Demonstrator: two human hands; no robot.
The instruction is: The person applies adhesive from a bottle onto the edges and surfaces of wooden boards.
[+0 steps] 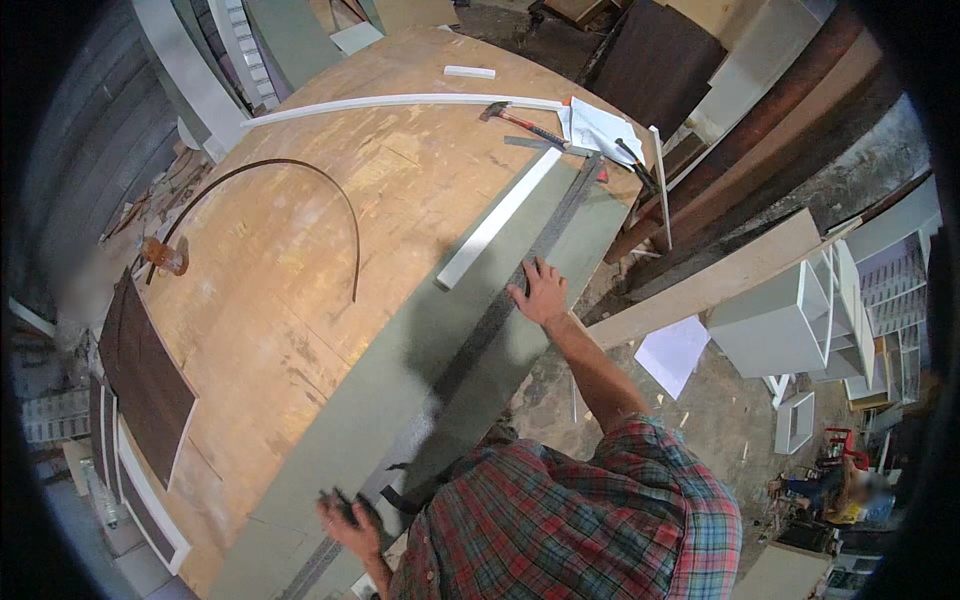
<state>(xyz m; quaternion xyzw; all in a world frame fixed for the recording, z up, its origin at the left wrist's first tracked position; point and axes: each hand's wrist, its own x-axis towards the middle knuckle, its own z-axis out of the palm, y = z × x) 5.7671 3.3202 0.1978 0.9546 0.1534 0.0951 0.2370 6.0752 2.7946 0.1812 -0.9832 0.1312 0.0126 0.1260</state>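
Strip (478,340) lies lengthwise on green board (355,440), atop bench (260,260). Right hand (543,293): fingers extended, resting on strip. Left hand (355,528): fingers spread open, just beside strip; contact with board unclear.

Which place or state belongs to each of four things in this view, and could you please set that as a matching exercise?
1. right hand
2. white bar
3. thin brown strip
4. red-handled hammer

A. bent in an arc
B. beside the crumpled white sheet
C. fingers at the long grey strip
D. straight, on the green board

Pairs: 1-C, 2-D, 3-A, 4-B
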